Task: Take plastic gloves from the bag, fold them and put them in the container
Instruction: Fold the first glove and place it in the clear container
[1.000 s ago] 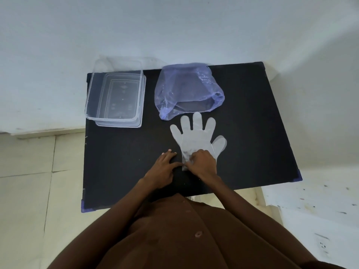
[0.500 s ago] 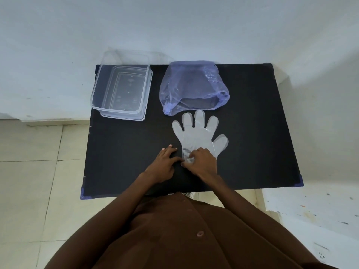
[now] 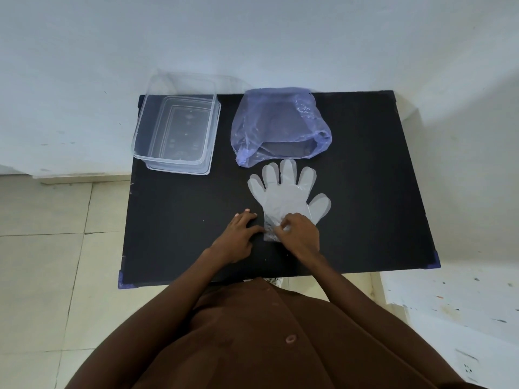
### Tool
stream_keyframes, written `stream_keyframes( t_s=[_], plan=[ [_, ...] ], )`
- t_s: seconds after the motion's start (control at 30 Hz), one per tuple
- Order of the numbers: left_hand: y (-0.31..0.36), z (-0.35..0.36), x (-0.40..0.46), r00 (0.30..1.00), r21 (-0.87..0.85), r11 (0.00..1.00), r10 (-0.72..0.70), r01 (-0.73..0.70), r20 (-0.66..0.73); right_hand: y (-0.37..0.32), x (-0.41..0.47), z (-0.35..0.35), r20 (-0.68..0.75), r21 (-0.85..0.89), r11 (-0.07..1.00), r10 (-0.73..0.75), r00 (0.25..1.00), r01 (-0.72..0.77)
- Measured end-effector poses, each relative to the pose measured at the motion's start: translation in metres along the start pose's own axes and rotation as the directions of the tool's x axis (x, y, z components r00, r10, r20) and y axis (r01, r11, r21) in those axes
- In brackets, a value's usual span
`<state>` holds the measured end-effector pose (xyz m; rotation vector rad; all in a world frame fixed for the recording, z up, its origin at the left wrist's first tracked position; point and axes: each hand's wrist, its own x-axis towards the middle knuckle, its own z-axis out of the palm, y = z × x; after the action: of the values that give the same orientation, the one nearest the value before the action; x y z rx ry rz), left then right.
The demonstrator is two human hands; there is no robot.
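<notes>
A black table [image 3: 365, 164] stands against a pale wall over a tiled floor, seen from the head camera. A clear plastic glove [image 3: 286, 192] lies flat near the table's middle, fingers spread toward the far edge, cuff toward the near edge. The right hand [image 3: 299, 234] pinches the crumpled cuff between its fingertips; the left hand [image 3: 238, 237] rests beside it, fingers loosely extended on the table, thumb touching the cuff's edge. A blue plastic bag [image 3: 278, 127] sits at the far edge, its mouth just beyond the glove's fingertips. An empty clear container [image 3: 177, 130] occupies the far left corner. The fold looks barely begun. The thin film could cling, slide or spring open if released unpressed, leaving a skewed fold.
</notes>
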<state>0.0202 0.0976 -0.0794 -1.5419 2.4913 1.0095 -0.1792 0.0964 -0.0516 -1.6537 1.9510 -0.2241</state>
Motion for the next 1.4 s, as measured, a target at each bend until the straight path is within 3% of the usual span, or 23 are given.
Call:
stream_keyframes(
  t_s=[0.13, 0.27, 0.47, 0.63, 0.77, 0.83, 0.9, 0.93, 0.97, 1.0, 1.03, 1.07, 1.1, 1.17, 1.27, 1.4],
  plan=[
    [0.003, -0.001, 0.002, 1.0, 0.027, 1.0, -0.013, 0.013, 0.01, 0.007, -0.002, -0.005, -0.147, 0.062, 0.998, 0.011, 0.989, -0.002],
    [0.012, -0.011, 0.009, 0.997, 0.049, 0.996, -0.069, 0.068, 0.023, 0.013, -0.002, -0.012, -0.195, 0.123, 0.992, 0.042, 0.98, -0.018],
    [0.028, -0.029, 0.027, 0.987, 0.046, 0.99, -0.126, 0.131, -0.099, 0.016, -0.003, -0.021, -0.261, 0.165, 0.986, 0.016, 0.965, 0.028],
    [0.029, -0.029, 0.033, 0.995, 0.137, 0.988, -0.082, 0.073, 0.062, 0.013, -0.004, -0.03, -0.289, 0.158, 0.983, -0.041, 0.957, 0.09],
    [0.028, -0.034, 0.035, 0.991, 0.151, 0.987, -0.075, 0.058, 0.109, 0.009, 0.003, -0.044, -0.283, 0.159, 0.983, -0.042, 0.958, 0.09],
    [0.029, -0.036, 0.037, 0.997, 0.114, 0.992, -0.056, 0.05, 0.046, 0.007, 0.006, -0.052, -0.287, 0.14, 0.984, -0.064, 0.956, 0.108],
    [0.035, -0.039, 0.042, 0.989, -0.085, 0.992, -0.099, 0.09, -0.107, 0.003, 0.006, -0.06, -0.327, 0.095, 0.982, -0.122, 0.937, 0.161],
    [0.042, -0.043, 0.045, 0.971, -0.31, 0.941, -0.19, 0.139, -0.143, 0.0, 0.005, -0.063, -0.344, 0.063, 0.979, -0.161, 0.925, 0.194],
    [0.052, -0.051, 0.048, 0.947, -0.587, 0.785, -0.309, 0.2, -0.09, -0.003, 0.004, -0.066, -0.352, 0.024, 0.973, -0.206, 0.913, 0.229],
    [0.061, -0.058, 0.053, 0.923, -0.806, 0.529, -0.381, 0.265, 0.054, -0.007, 0.003, -0.069, -0.348, -0.019, 0.964, -0.254, 0.903, 0.264],
    [0.069, -0.064, 0.058, 0.9, -0.913, 0.242, -0.372, 0.33, 0.226, -0.011, 0.0, -0.071, -0.336, -0.065, 0.952, -0.304, 0.892, 0.3],
    [0.073, -0.069, 0.062, 0.889, -0.93, 0.02, -0.304, 0.367, 0.344, -0.015, -0.002, -0.073, -0.323, -0.109, 0.934, -0.356, 0.877, 0.339],
    [0.076, -0.072, 0.067, 0.89, -0.921, -0.112, -0.239, 0.372, 0.388, -0.018, -0.005, -0.074, -0.312, -0.143, 0.914, -0.406, 0.859, 0.381],
    [0.077, -0.074, 0.071, 0.903, -0.912, -0.235, -0.193, 0.336, 0.383, -0.022, -0.01, -0.074, -0.281, -0.172, 0.877, -0.481, 0.831, 0.449],
    [0.079, -0.076, 0.072, 0.901, -0.892, -0.321, -0.191, 0.319, 0.391, -0.02, -0.017, -0.069, -0.219, -0.127, 0.856, -0.516, 0.828, 0.501],
    [0.079, -0.077, 0.068, 0.88, -0.895, -0.302, -0.246, 0.329, 0.407, -0.01, -0.022, -0.067, -0.238, -0.01, 0.872, -0.477, 0.846, 0.489]
  ],
)
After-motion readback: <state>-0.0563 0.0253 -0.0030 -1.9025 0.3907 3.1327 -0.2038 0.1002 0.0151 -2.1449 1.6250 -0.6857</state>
